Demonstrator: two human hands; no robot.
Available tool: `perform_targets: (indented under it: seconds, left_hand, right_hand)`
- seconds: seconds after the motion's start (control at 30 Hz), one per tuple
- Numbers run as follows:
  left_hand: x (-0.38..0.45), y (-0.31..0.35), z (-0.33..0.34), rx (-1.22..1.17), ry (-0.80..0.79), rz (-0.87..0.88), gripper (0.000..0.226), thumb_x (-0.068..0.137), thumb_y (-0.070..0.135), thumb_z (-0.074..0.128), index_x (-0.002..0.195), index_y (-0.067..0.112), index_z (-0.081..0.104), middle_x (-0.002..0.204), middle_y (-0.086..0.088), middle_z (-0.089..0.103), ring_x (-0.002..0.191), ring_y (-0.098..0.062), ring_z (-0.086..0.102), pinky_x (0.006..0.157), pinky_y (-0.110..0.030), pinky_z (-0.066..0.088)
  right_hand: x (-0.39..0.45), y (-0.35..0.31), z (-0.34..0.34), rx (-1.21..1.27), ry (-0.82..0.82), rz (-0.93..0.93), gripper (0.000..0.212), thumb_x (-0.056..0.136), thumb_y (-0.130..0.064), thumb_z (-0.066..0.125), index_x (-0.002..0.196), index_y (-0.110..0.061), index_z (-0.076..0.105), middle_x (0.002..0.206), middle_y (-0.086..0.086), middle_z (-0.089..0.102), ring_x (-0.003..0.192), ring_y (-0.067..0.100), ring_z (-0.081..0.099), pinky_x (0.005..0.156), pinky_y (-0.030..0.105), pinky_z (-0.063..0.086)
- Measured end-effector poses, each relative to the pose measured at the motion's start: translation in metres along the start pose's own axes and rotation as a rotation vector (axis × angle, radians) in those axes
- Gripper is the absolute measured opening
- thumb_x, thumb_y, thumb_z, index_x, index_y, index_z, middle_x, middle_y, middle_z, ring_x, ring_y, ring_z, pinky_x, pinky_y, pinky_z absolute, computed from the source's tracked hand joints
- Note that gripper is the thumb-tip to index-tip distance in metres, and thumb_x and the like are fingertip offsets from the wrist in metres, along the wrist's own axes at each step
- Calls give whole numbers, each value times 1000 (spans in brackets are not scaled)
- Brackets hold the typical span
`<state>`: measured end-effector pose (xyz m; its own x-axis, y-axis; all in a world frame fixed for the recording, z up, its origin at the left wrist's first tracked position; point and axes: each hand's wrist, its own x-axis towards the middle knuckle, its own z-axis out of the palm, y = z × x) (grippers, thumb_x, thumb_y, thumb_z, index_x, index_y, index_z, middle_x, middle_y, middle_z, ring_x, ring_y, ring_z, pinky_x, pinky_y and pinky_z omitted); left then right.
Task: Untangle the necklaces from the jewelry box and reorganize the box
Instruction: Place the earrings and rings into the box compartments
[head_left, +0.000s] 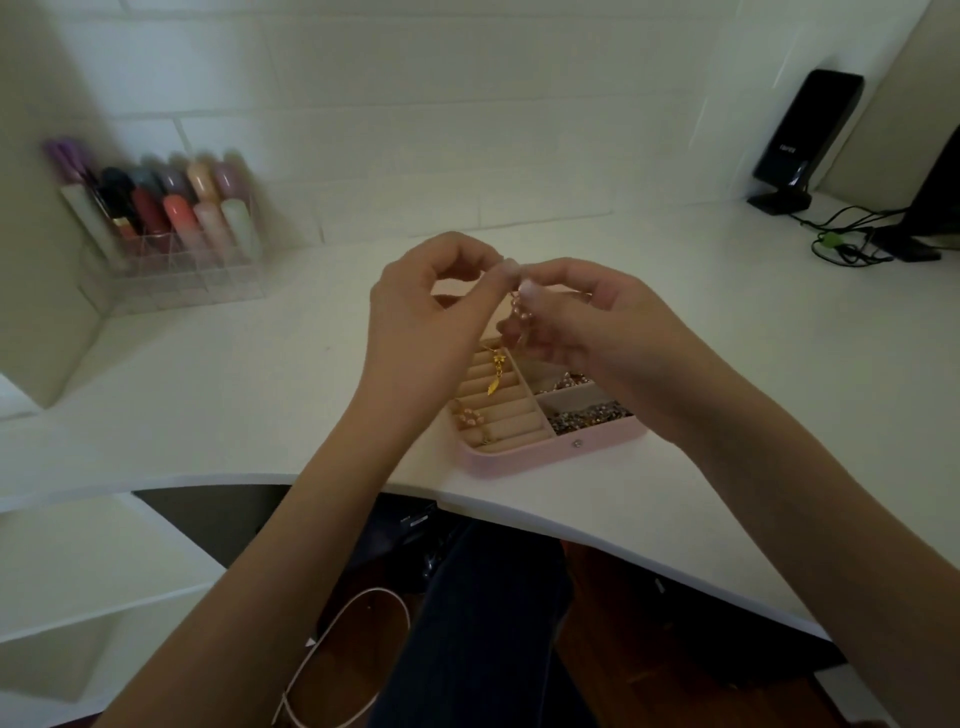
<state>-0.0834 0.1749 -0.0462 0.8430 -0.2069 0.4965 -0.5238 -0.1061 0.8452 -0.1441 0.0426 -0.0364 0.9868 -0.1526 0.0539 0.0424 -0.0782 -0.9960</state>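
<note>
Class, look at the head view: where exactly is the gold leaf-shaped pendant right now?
The gold leaf-shaped pendant lies in the open pink jewelry box, across the beige ring-roll slots on its left side, just below the left hand.

A white desk (260, 405) carries a pink jewelry box (519, 460), clear lipstick organizer (176, 270) and black speaker (800, 145).

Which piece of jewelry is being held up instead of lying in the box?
The pink beaded piece, pinched between both hands above the jewelry box. The gold leaf pendant and other pieces lie in the compartments.
</note>
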Motion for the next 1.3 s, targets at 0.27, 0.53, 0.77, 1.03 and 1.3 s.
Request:
perform_targets:
  seconds: [0.27, 0.53, 0.77, 1.03, 1.3]
  left_hand:
    - [-5, -12, -19, 245, -237, -31, 7, 83, 24, 67, 77, 28, 68, 85, 12, 66, 90, -8, 61, 82, -35, 52]
    - [-10, -22, -30, 410, -396, 50, 9, 81, 18, 70, 81, 26, 72, 74, 17, 65, 78, 8, 56, 71, -3, 37]
    - [-5, -31, -39, 534, -444, 143, 6, 79, 13, 72, 80, 19, 72, 74, 13, 58, 74, -3, 52, 70, -10, 37]
    - [-5, -37, -40, 544, -479, 189, 4, 78, 14, 72, 80, 17, 71, 74, 6, 60, 76, -12, 55, 73, -30, 43]
    - [-6, -39, -46, 506, -450, 160, 5, 80, 13, 71, 82, 18, 72, 78, 8, 62, 73, -4, 52, 73, -10, 36]
  right_hand:
    - [-1, 3, -5, -311, 33, -129, 8, 83, -10, 71, 90, -7, 70, 74, 9, 73, 70, 14, 69, 73, 26, 57]
    - [1, 17, 3, -642, -5, -193, 5, 80, -15, 72, 80, -19, 71, 66, 0, 68, 56, 1, 55, 59, 17, 45]
    - [5, 18, 15, -838, -41, -236, 9, 81, -13, 70, 80, -22, 71, 60, -11, 58, 57, 2, 53, 57, 11, 40]
    - [7, 16, 21, -927, -55, -220, 16, 79, -12, 70, 75, -27, 65, 60, -15, 53, 58, 0, 49, 59, 7, 37]
    - [12, 15, 17, -880, -69, -170, 4, 84, -23, 68, 83, -23, 72, 67, -9, 63, 59, 2, 52, 57, 11, 38]
